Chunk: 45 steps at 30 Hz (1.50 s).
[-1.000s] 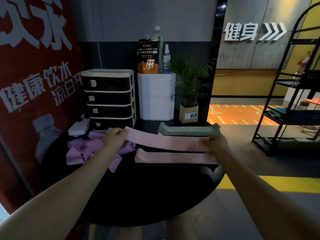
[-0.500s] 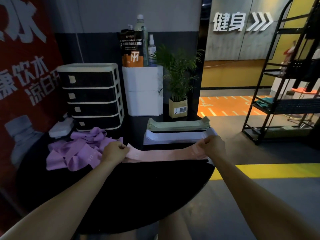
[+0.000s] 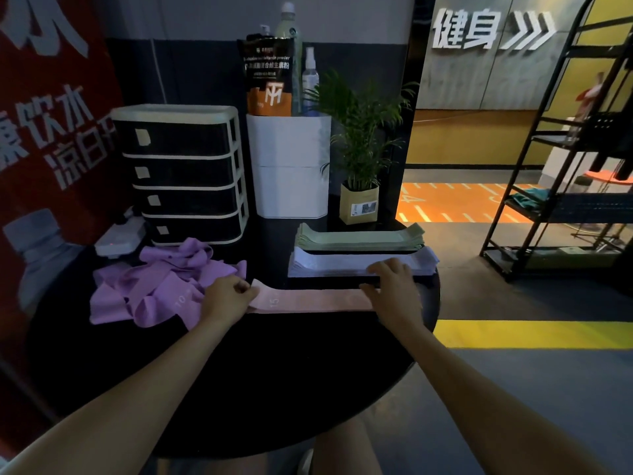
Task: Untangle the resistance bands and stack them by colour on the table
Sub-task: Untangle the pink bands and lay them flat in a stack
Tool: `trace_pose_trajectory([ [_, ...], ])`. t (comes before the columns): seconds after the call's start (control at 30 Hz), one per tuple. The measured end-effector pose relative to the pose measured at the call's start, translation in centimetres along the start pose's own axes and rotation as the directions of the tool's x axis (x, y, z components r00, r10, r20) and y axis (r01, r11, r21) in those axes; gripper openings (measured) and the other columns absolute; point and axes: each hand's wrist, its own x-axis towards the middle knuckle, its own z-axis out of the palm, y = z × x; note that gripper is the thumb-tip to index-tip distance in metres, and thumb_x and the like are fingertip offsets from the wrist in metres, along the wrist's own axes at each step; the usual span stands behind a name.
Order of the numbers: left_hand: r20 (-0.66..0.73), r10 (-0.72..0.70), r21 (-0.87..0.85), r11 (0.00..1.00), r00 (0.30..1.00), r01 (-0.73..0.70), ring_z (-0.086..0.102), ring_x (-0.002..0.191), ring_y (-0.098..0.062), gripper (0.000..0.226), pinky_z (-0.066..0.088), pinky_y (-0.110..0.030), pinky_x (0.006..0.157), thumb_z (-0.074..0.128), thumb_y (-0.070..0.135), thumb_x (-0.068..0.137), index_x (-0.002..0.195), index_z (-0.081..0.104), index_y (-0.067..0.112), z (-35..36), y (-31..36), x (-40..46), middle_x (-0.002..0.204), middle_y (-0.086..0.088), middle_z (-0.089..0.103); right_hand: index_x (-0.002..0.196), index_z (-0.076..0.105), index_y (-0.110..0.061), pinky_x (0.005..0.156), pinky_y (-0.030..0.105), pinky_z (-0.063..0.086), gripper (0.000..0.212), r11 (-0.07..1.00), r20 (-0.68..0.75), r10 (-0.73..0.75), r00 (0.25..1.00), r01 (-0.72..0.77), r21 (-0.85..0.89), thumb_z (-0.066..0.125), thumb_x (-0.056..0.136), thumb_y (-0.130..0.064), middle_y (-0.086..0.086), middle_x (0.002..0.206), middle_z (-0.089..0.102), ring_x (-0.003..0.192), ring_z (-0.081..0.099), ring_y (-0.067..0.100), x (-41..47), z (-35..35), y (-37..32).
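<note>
Purple heap: a tangled pile of flat purple elastic resistance bands [image 3: 154, 289] lies on the left part of the round black table [image 3: 239, 389], in front of a black four-drawer organiser with a cream frame [image 3: 181, 173].
Left hand: the left hand [image 3: 227, 299] reaches in from the lower left on a bare, nearly straight forearm, its back turned up. Its fingers are curled and pinch the left end of the flat pink elastic resistance band [image 3: 308, 301]; its outer side touches the edge of the purple heap.
Pink band: it lies stretched flat across the table between the two hands, a printed "15" showing near its left end.
Right hand: the right hand [image 3: 394, 289] comes in from the lower right, palm down. Its fingers lie spread and fairly straight, pressing on the band's right end, with the fingertips [image 3: 376, 269] reaching the near edge of the white stack.
Sorted stacks: just behind the pink band sits a neat stack of flat white bands [image 3: 329, 264], and behind that a stack of flat pale green bands [image 3: 359, 238].
Behind: a small potted green plant [image 3: 359, 200] stands beside a tall white box [image 3: 289, 166].
</note>
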Motion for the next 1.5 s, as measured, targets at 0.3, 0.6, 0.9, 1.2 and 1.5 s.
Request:
trace_pose_trajectory([
  [0.3, -0.08, 0.031, -0.122, 0.992, 0.996, -0.041, 0.055, 0.07, -0.015, 0.02, 0.032, -0.02, 0.057, 0.063, 0.024, 0.088, 0.082, 0.067, 0.005, 0.8, -1.1, -0.6, 0.074, -0.004, 0.063, 0.111, 0.065, -0.019, 0.088, 0.032, 0.037, 0.028, 0.97, 0.143, -0.216, 0.966, 0.196, 0.144, 0.066, 0.084, -0.028, -0.001, 0.11, 0.051, 0.101, 0.041, 0.019, -1.8, 4.4, -2.2],
  [0.6, -0.156, 0.078, -0.263, 0.958, 0.985, -0.117, 0.057, 0.074, -0.015, 0.013, 0.036, -0.016, 0.06, 0.059, 0.02, 0.091, 0.084, 0.058, 0.009, 1.7, -1.8, -1.5, 0.078, 0.0, 0.063, 0.11, 0.066, -0.018, 0.089, 0.037, 0.04, 0.025, 0.973, 0.15, -0.215, 0.965, 0.198, 0.118, 0.062, 0.087, -0.024, 0.0, 0.11, 0.053, 0.103, 0.044, 0.02, -1.7, 4.9, -2.0],
  [0.9, -0.16, 0.155, -0.275, 0.942, 0.975, -0.195, 0.059, 0.094, -0.014, 0.025, 0.044, -0.022, 0.086, 0.066, 0.018, 0.085, 0.107, 0.062, 0.008, 1.8, -2.2, -1.6, 0.108, -0.003, 0.058, 0.109, 0.066, -0.018, 0.088, 0.037, 0.042, 0.023, 0.973, 0.136, -0.208, 0.968, 0.191, 0.131, 0.063, 0.086, -0.022, -0.001, 0.108, 0.053, 0.102, 0.045, 0.02, -1.7, 5.0, -1.8],
  [1.2, 0.014, 0.227, -0.172, 0.96, 0.974, -0.222, 0.045, 0.119, -0.008, 0.068, 0.029, -0.015, 0.099, 0.084, 0.018, 0.065, 0.126, 0.056, 0.017, 1.5, -2.1, -2.2, 0.13, 0.004, 0.05, 0.13, 0.05, -0.03, 0.104, 0.034, 0.027, 0.046, 0.981, 0.203, -0.185, 0.962, 0.167, 0.103, 0.061, 0.086, -0.038, -0.009, 0.132, 0.045, 0.125, 0.034, 0.014, -1.8, 4.5, -2.1],
  [1.5, 0.028, 0.178, -0.216, 0.962, 0.984, -0.168, 0.049, 0.107, -0.004, 0.067, 0.033, -0.011, 0.088, 0.078, 0.016, 0.074, 0.134, 0.049, 0.014, 1.7, -1.9, -2.2, 0.136, 0.0, 0.052, 0.131, 0.051, -0.03, 0.108, 0.034, 0.022, 0.037, 0.984, 0.253, -0.173, 0.952, 0.176, 0.012, 0.049, 0.094, -0.035, -0.008, 0.144, 0.04, 0.133, 0.03, 0.015, -1.8, 4.3, -2.4],
])
